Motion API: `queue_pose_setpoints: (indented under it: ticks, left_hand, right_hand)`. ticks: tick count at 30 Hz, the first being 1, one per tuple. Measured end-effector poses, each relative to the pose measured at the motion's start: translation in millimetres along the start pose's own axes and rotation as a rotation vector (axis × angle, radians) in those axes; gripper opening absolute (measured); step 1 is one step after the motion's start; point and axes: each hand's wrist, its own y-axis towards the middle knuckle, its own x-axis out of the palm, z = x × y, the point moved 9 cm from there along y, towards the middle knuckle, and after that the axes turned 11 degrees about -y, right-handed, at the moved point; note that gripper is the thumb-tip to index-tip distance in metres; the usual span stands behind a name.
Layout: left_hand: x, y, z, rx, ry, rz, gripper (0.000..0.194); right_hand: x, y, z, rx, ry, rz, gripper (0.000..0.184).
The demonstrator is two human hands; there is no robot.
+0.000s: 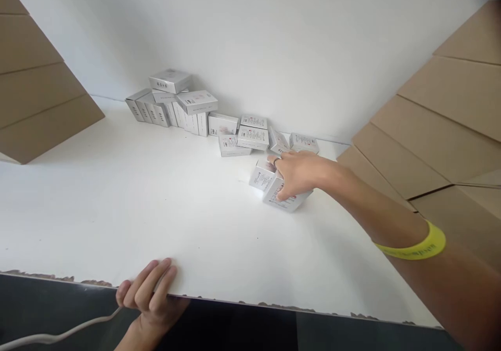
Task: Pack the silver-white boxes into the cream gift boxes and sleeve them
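Observation:
My right hand (299, 172) is closed over a white printed carton (287, 202) on the table, gripping it from above. Against that carton's left side stands another small white carton (259, 176), near my fingertips; whether I grip it too is hard to see. My left hand (151, 291) has its fingers curled over the table's front edge (219, 299), the palm below it. A white cable (70, 333) runs up to this hand, and its end is hidden there. Behind my right hand lie more cartons, among them a tilted one (277, 141) and a flat one (304, 142).
Along the white wall (274, 43), several matching cartons (183, 116) stand in a row with others stacked on top. Brown cardboard boxes (43, 85) rise at the left, and more cardboard (442, 132) leans at the right. The table's front edge is chipped.

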Motion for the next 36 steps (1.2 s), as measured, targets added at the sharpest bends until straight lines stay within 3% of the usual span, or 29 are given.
queue_pose_setpoints:
  ticks: [2,7,15,18,22,27,33,36]
  left_hand:
    - [0.1,1,1,0.026,-0.018,-0.008,0.016]
    - [-1.3,-3,0,0.050,-0.004,0.003,0.019]
    - [-0.3,-13,-5,0.060,-0.003,0.029,0.021]
    - [0.0,-7,-2,0.082,-0.023,0.034,0.021]
    - [-1.1,-3,-1,0.089,-0.030,0.037,0.023]
    - [-2.1,-11,-6,0.091,-0.031,0.027,0.042]
    - [-1.7,-17,-7,0.118,-0.019,0.033,0.052]
    - [-1.3,-17,-7,0.109,-0.036,0.030,0.051]
  right_hand:
    - [5,9,-6,-0.033,-0.020,0.029,0.070]
    - [14,17,-4,-0.116,0.043,0.049,0.067]
    - [31,-2,23,-0.022,0.538,0.018,0.100]
    - [31,-1,20,-0.058,0.530,-0.001,0.102]
    - [22,15,7,-0.121,0.399,-0.014,0.096]
    - [12,29,-2,-0.097,0.505,0.019,0.093]
    - [14,18,2,-0.031,0.728,0.094,0.053]
    - [21,17,19,0.066,0.874,0.129,0.047]
